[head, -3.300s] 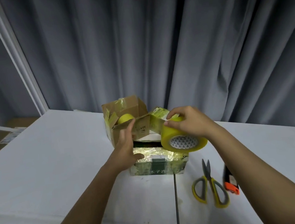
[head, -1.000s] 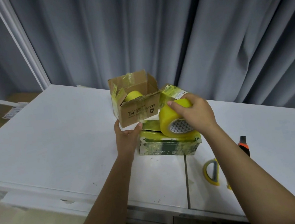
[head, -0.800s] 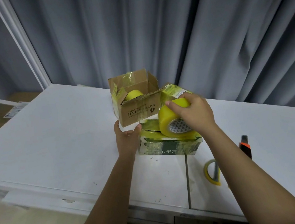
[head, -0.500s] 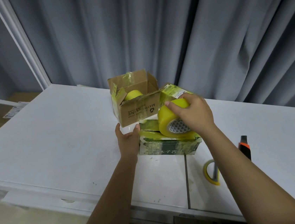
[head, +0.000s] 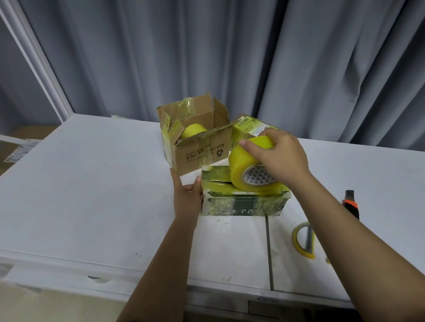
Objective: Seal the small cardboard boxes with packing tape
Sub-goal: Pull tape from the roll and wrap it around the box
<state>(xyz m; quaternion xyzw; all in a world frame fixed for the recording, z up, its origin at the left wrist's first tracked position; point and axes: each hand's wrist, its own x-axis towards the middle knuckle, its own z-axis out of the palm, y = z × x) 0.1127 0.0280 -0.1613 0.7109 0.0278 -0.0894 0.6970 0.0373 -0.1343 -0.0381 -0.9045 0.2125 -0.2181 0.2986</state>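
Presently noted:
Right hand [head: 281,159]: fingers curled round tape roll [head: 249,168], pressing it on green box [head: 242,201].
Left hand [head: 186,198]: fingers straight, together, against that box's left end.
Green box: on table [head: 77,192], before open carton [head: 198,138].
Scissors [head: 305,240]: right, apart.

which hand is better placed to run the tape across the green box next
Right. The right hand already grips the tape roll, which sits on top of the green box. The left hand rests against that box's left end, so it likely suits steadying.
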